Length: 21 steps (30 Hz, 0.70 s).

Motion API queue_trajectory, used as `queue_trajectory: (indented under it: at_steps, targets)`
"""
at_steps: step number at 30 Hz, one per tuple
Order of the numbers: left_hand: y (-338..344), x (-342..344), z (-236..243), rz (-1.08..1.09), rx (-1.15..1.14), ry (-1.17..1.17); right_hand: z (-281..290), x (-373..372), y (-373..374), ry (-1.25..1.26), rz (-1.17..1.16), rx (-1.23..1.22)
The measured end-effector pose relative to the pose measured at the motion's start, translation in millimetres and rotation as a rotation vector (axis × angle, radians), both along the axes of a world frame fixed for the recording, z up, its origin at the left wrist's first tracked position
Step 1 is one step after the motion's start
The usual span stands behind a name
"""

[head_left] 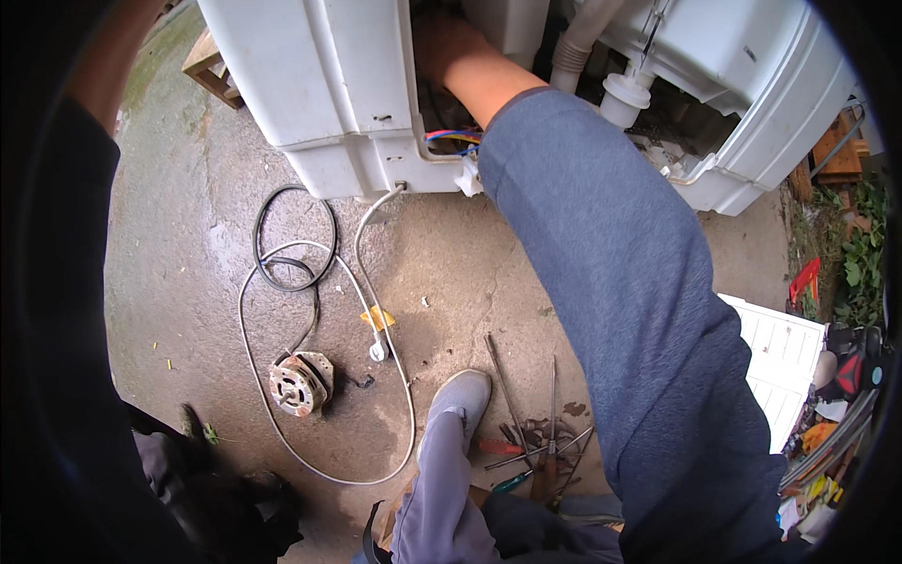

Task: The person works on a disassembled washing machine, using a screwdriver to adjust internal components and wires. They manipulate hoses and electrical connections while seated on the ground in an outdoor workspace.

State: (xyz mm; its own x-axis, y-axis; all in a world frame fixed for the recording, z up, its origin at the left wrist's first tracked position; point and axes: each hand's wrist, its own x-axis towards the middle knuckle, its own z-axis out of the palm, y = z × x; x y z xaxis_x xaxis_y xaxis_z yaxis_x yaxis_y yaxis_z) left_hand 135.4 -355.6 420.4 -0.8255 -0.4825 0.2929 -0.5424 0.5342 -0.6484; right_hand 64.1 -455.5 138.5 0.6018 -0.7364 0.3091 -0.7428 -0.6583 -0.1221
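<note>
My right arm reaches up into the open back of a white washing machine housing [366, 94]. My right hand [442, 42] is inside the dark cavity, its fingers lost in shadow, so what they touch cannot be made out. Blue, red and yellow wires [454, 137] hang at the opening's lower edge, next to my forearm. A ribbed grey drain hose [569, 58] and a white round plastic fitting [625, 99] sit in the opening to the right. My left forearm [115, 56] runs up along the left rim; the hand itself is out of the picture.
On the wet concrete lie a rusty electric motor [299, 384], a black hose loop [334, 218] and a grey power cord [411, 428] with its plug [378, 352]. Several screwdrivers [507, 390] lie beside my shoe [462, 395]. A white panel [775, 362] and cluttered tools stand at right.
</note>
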Motion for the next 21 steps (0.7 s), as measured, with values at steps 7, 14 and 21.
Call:
queue_trajectory:
  at_steps: [7, 14, 21]
  targets:
    - [-12, 2, 4, 0.154, 0.04, 0.162, 7, -2, -19, 0.138, 0.095, 0.184]
    - [-26, 7, 5, 0.224, -0.004, 0.123, 11, -25, -4, 0.235, 0.223, 0.072]
    - [-43, 12, 10, 0.282, -0.009, 0.112, 66, -148, 66, -0.15, 0.209, 0.175]
